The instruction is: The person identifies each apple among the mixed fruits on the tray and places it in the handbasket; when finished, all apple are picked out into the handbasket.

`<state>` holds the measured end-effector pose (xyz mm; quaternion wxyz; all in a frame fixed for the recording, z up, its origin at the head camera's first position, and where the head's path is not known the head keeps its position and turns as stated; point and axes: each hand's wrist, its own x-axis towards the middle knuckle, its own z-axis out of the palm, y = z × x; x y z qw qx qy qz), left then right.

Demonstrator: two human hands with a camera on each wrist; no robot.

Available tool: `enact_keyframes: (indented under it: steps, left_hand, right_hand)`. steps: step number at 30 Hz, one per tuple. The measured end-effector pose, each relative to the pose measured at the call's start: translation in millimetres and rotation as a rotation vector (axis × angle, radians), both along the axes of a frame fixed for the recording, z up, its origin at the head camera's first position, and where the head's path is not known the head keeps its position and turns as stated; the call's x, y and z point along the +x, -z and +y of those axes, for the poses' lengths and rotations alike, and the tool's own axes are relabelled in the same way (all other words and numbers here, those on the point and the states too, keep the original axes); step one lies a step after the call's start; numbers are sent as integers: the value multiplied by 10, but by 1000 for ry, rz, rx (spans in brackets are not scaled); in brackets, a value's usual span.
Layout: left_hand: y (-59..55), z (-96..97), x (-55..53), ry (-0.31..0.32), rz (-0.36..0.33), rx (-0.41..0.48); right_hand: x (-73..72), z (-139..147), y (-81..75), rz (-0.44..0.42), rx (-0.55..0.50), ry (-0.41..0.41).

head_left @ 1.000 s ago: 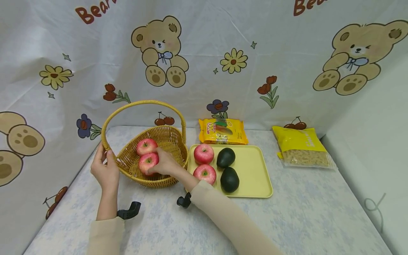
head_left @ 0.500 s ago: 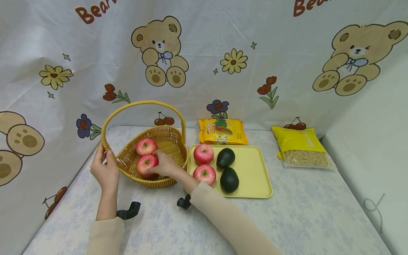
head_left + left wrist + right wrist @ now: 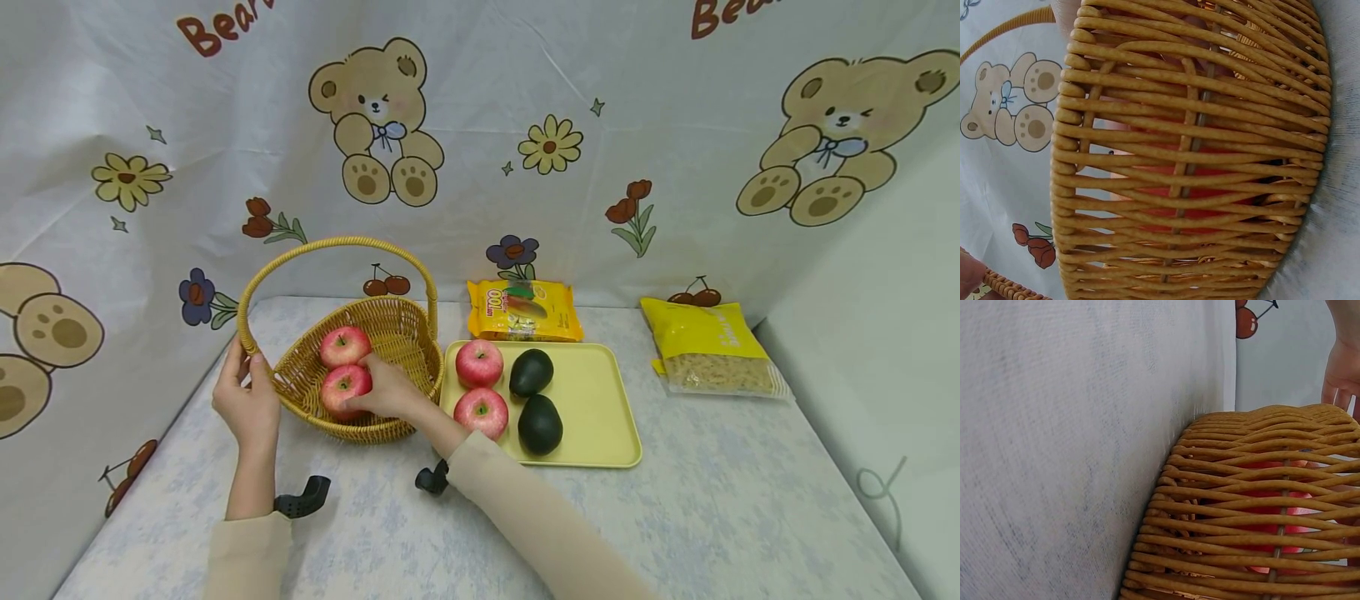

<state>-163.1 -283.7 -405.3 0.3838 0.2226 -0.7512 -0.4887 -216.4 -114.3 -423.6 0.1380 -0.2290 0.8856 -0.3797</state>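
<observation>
A woven wicker basket (image 3: 405,343) with an arched handle stands at the left of the table. My left hand (image 3: 251,404) grips it where the handle's left end meets the rim. Two red apples lie inside: a rear apple (image 3: 345,347) and a front apple (image 3: 346,391). Reaching over the rim, my right hand (image 3: 389,388) holds the front apple, thumb on the near side and fingers on the far side. In both wrist views the basket's weave (image 3: 1191,144) hides most of the apples; only red patches show through.
Right of the basket sits a yellow tray (image 3: 600,408) bearing two apples (image 3: 481,412) and two dark green avocados (image 3: 540,424). Behind it lies an orange snack packet (image 3: 525,310). A yellow bag of grain-like food (image 3: 716,346) rests farther right, near the wall.
The front apple and my right hand have shifted very slightly left inside the basket. My left hand has kept its hold on the basket.
</observation>
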Motion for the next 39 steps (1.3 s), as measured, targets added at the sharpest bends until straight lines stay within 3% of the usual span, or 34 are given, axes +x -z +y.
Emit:
enact_keyframes:
  steps: [12,19,23,32,39]
  left_hand:
    - [24,-5,9,14,9,5]
    - [35,0,-6,12,8,-3]
    - [40,8,-15,8,1,-6]
    - [2,-1,-23,-3,1,-6]
    - [-6,-20,-16,1,11,-3]
  right_hand:
    - [27,2,-11,26,2,18]
    - [69,59,-54,100,-106,63]
    - [138,161,-157,108,-181,30]
    - [382,534,-558,100,-269,-46]
    - [484,892,-681,157,-293,-71]
